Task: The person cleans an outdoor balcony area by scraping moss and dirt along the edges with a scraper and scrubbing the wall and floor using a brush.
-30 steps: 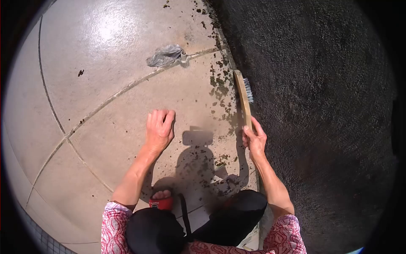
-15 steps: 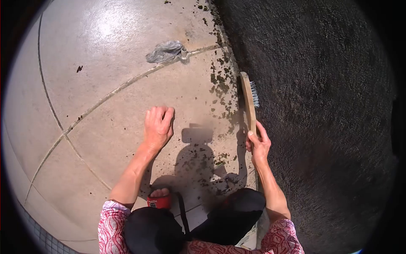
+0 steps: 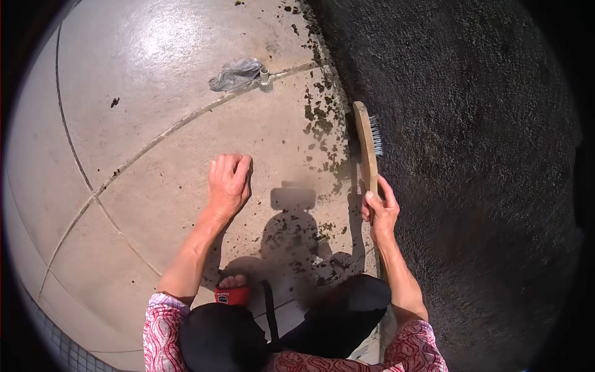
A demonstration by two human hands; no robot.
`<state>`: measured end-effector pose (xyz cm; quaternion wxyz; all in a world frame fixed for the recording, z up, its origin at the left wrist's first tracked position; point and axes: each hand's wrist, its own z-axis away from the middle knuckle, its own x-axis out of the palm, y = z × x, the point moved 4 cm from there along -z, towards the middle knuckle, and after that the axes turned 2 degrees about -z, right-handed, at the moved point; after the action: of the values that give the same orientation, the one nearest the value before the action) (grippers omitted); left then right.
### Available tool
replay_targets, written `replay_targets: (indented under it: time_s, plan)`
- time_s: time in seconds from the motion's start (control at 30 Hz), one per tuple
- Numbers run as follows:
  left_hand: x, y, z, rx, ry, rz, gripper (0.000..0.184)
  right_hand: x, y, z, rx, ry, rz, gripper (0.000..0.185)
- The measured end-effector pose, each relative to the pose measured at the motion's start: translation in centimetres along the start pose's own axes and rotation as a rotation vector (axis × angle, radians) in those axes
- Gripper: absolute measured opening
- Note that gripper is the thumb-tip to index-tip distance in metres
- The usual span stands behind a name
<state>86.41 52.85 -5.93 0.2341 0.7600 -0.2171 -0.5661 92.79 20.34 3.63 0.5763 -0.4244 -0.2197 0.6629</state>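
My right hand (image 3: 382, 212) is wrapped around the handle end of a wooden wire brush (image 3: 365, 139). The brush stands lengthwise along the slab's edge, its pale metal bristles (image 3: 377, 135) facing right toward the dark, rough surface. Whether the bristle tips touch that surface is hard to tell. On the left, my left hand (image 3: 229, 184) rests closed on the pale concrete floor (image 3: 155, 192), fingers curled under and nothing seen in them. Dark clumps of moss or dirt (image 3: 321, 118) lie scattered along the slab's edge beside the brush.
Farther ahead, a crumpled grey plastic bag (image 3: 234, 75) lies beside a short pipe stub (image 3: 264, 75) at a floor joint. The dark, rough surface (image 3: 471, 186) fills the right side. A red sandal (image 3: 232, 294) is on my foot below.
The brush and my right hand have shifted very slightly to the right. My left hand stays closed on the floor, and the view has moved a little.
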Motion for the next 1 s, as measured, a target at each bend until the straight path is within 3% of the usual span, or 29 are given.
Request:
replay_targets:
  time_s: [0.07, 0.23, 0.33, 0.5, 0.77, 1.0]
  plan:
    - [0.0, 0.1, 0.1, -0.003, -0.003, 0.0, 0.034, 0.4, -0.1, -1.3, -0.006, -0.002, 0.023, 0.057]
    - [-0.1, 0.0, 0.0, 0.017, -0.005, 0.019, 0.035, 11.8, -5.6, -10.3, -0.089, -0.174, -0.149, 0.057]
    - [-0.2, 0.0, 0.0, 0.019, -0.004, 0.031, 0.036, 8.6, -3.8, -8.5, -0.129, -0.169, -0.175, 0.059]
    - [0.1, -0.1, 0.0, -0.011, 0.007, 0.027, 0.037, -3.6, 4.7, 1.6, 0.027, 0.012, -0.014, 0.056]
    - [0.2, 0.3, 0.4, 0.035, -0.025, 0.013, 0.038, 12.0, -6.2, -10.6, -0.071, -0.23, -0.153, 0.055]
    - [0.2, -0.3, 0.2, 0.008, -0.01, 0.016, 0.038, -3.3, 5.9, 2.2, 0.149, -0.018, 0.063, 0.054]
